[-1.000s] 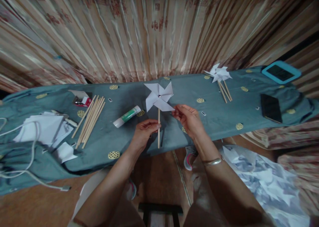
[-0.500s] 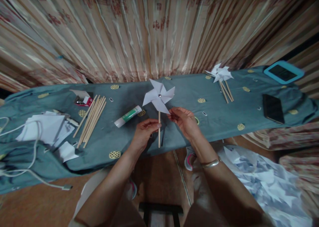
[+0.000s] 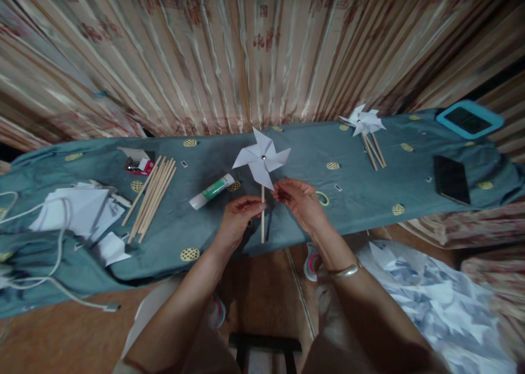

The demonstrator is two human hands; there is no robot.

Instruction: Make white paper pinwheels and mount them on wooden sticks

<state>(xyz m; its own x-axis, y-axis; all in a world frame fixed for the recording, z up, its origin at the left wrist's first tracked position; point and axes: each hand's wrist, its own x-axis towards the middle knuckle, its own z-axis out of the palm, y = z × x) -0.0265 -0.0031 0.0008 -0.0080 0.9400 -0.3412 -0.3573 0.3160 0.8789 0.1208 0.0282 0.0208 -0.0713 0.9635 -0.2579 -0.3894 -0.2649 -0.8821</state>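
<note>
A white paper pinwheel (image 3: 261,158) with a metal pin at its centre stands upright on a thin wooden stick (image 3: 262,215) over the blue-grey table cloth (image 3: 361,193). My left hand (image 3: 238,218) is closed on the stick just below the paper. My right hand (image 3: 297,199) pinches the tip of the lowest blade, fingers together.
A green and white glue stick (image 3: 211,191) lies left of the pinwheel. Further left are a bundle of wooden sticks (image 3: 151,198), a small red box (image 3: 139,166), white paper sheets (image 3: 76,212) and a white cable (image 3: 53,286). Finished pinwheels (image 3: 364,123), a black phone (image 3: 451,179) and a blue tablet (image 3: 470,119) lie right.
The pinwheel has turned clockwise about its pin as my right hand drew the blade tip leftward toward the stick. My left hand has kept its place on the stick.
</note>
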